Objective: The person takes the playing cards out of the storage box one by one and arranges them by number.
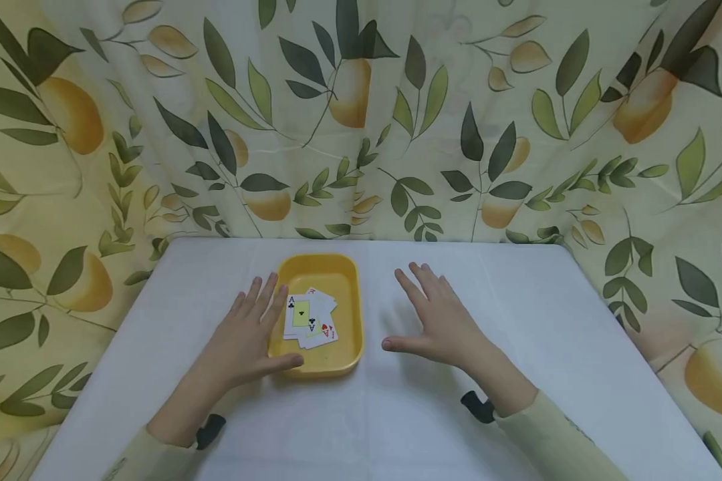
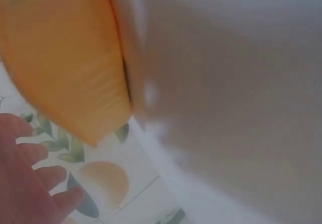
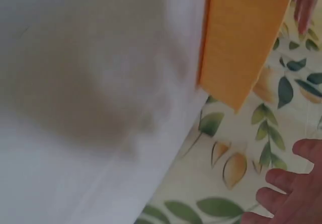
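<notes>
A yellow plastic tray [image 1: 350, 321] with rounded corners stands on the white table, a little left of the middle. Several playing cards [image 1: 313, 315] lie overlapping inside it, with the ace of clubs on top and a red ace partly under it. My left hand [image 1: 249, 337] is at the tray's left side with fingers spread, overlapping its rim in the head view. To the tray's right, my right hand [image 1: 442, 324] hovers with thumb and fingers spread, holding nothing. Both wrist views show the tray's outer wall [image 2: 65, 58] and straight fingers beside it.
The white tabletop [image 1: 367, 427] spreads around the tray, its far edge running behind it. A curtain [image 1: 361, 167] printed with fruit and leaves hangs behind and at both sides. Dark straps [image 1: 478, 407] sit at both wrists.
</notes>
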`<state>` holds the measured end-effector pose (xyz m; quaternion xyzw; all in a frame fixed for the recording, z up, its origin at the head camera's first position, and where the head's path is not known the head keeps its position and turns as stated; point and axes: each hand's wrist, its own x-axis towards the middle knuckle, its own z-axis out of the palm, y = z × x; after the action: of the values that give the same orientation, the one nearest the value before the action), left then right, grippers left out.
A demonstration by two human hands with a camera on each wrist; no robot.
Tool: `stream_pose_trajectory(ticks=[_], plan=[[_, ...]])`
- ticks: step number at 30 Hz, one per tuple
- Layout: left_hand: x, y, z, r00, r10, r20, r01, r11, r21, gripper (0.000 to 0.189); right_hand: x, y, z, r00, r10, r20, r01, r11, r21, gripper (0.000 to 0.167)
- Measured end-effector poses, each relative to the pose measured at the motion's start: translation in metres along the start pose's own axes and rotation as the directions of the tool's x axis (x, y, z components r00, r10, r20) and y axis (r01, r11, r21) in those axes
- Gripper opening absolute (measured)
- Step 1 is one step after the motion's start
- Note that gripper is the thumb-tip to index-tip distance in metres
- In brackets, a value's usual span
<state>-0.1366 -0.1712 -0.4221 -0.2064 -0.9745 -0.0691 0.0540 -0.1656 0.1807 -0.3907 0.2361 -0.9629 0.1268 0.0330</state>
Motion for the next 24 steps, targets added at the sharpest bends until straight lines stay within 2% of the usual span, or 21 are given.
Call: stream_pose_trajectory(ticks=[6, 10, 13, 19, 24], plan=[[0.005, -0.001, 0.012, 1.0, 0.001, 0.016, 0.0, 0.999, -0.039, 0.127, 0.028, -0.035, 0.03, 0.995, -0.096, 0.035, 0.095, 0.995, 0.025, 0.116], [0.005, 0.0, 0.02, 1.0, 0.013, 0.014, -0.012, 0.997, -0.072, 0.128, 0.051, -0.06, 0.048, 0.979, -0.2, 0.05, 0.194, 0.976, 0.097, 0.104], [0.006, 0.001, 0.025, 1.0, 0.012, 0.024, -0.009, 0.994, -0.11, 0.127, 0.067, -0.071, 0.059, 0.961, -0.267, 0.076, 0.259, 0.96, 0.106, 0.093], [0.004, 0.002, 0.026, 0.999, -0.014, 0.045, 0.019, 0.993, -0.116, 0.131, 0.087, -0.089, 0.074, 0.914, -0.339, 0.222, 0.347, 0.938, 0.006, 0.078], [0.0, 0.003, 0.029, 0.998, -0.028, 0.056, 0.035, 0.991, -0.128, 0.131, 0.087, -0.1, 0.082, 0.888, -0.331, 0.319, 0.389, 0.911, -0.137, 0.068]])
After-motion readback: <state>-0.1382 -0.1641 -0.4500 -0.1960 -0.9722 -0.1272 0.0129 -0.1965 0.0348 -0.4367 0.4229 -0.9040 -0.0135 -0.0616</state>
